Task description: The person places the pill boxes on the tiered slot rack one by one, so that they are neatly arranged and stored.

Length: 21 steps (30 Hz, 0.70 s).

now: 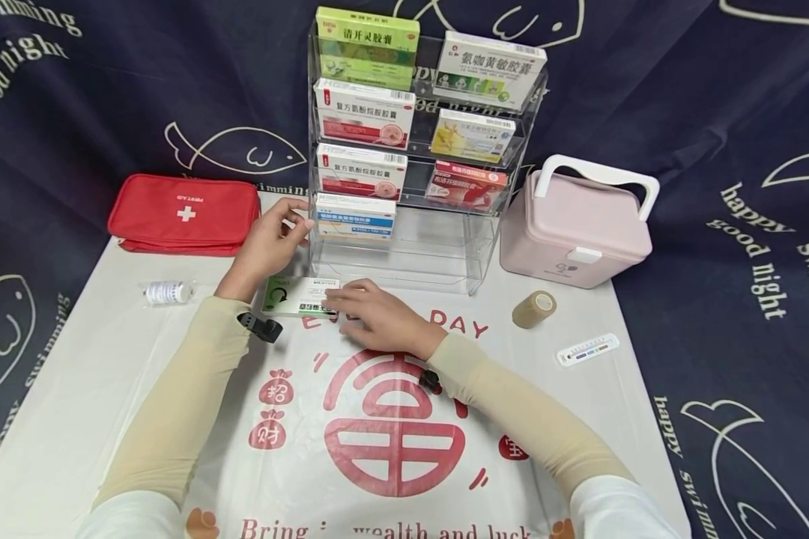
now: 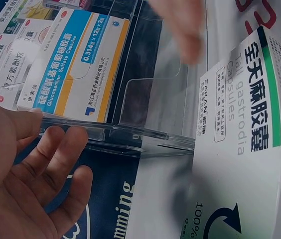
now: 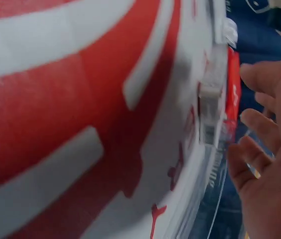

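Observation:
A white and green medicine box lies flat on the mat in front of a clear acrylic rack. My right hand lies over the box's right end, fingers straight and fingertips touching it. Beside the rack's left edge, my left hand holds nothing, its fingers relaxed. It is close to the blue and white box in the lowest filled slot. In the left wrist view the thumb lies against the rack's clear front rail.
Several medicine boxes fill the rack's upper slots. A red first-aid pouch and a small white bottle lie to the left. A pink case, a tan bandage roll and a thermometer strip are to the right.

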{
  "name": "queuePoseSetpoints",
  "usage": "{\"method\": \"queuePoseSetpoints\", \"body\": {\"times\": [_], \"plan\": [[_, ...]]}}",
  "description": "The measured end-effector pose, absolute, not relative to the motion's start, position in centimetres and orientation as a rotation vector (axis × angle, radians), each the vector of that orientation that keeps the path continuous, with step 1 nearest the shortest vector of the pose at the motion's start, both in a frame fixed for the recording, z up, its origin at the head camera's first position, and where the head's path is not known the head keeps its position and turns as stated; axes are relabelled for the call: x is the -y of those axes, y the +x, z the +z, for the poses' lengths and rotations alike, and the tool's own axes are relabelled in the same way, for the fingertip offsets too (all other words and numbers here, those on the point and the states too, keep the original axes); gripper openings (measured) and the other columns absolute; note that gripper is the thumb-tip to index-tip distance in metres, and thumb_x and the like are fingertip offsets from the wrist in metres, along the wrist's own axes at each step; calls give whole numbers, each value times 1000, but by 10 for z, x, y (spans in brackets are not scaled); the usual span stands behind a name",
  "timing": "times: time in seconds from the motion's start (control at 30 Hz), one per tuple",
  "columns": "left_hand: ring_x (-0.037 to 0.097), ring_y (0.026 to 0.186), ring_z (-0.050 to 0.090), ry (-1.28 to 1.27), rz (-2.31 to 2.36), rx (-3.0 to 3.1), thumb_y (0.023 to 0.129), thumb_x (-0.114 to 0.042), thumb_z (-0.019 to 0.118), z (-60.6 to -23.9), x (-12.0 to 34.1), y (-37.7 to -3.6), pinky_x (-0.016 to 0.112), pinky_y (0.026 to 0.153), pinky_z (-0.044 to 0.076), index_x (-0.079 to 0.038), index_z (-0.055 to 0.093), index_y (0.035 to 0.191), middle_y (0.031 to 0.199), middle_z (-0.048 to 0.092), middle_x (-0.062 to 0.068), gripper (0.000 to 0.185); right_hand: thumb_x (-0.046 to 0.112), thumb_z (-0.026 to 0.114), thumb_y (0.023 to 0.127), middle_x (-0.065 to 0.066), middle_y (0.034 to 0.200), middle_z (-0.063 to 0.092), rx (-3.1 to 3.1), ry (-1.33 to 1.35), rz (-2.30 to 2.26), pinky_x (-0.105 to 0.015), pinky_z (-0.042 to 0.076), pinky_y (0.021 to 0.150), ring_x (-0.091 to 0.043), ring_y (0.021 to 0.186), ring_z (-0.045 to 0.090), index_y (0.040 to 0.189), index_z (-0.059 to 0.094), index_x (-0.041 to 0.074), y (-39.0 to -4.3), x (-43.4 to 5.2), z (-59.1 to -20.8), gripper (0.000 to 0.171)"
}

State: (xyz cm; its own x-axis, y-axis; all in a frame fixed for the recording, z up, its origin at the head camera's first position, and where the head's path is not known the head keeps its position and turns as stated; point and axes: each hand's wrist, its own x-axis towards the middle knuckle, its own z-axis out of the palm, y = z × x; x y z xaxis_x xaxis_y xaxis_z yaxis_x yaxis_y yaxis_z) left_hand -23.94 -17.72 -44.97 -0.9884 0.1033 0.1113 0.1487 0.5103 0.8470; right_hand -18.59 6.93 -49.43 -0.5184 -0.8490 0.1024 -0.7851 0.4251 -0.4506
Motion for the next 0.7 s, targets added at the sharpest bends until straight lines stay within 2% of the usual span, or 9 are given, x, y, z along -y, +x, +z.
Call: {"method": "queuePoseSetpoints", "body": {"times": [0.13,0.3,0.47,0.7], "plan": [[40,87,69,-223,-1517,2688,104,-20,60,-450,177,-239,31,67,44,-9,54,134,104,62,13,32,31,59,103,1,159,40,-2483,-1470,-523,-35,29,114,-24,141,35,149,53,19,-181,-67,-500,47],[39,87,69,-230,-1524,2685,104,-20,60,-450,176,-239,30,67,45,-9,54,134,104,62,14,32,28,61,103,6,156,44,-2472,-1429,-582,-35,36,108,-21,135,40,142,61,18,-174,-75,-503,40],[41,86,69,-238,-1536,2668,104,-19,60,-451,177,-240,29,67,45,-8,54,134,103,62,14,32,26,63,102,6,149,52,-2458,-1393,-691,-34,41,102,-17,127,45,132,69,18,-163,-90,-502,32],[40,85,69,-233,-1523,2665,104,-18,60,-450,175,-240,27,66,44,-7,54,133,103,62,14,32,27,64,102,8,128,64,-2406,-1300,-898,-33,34,109,-9,123,51,130,68,16,-151,-108,-498,31]]}}
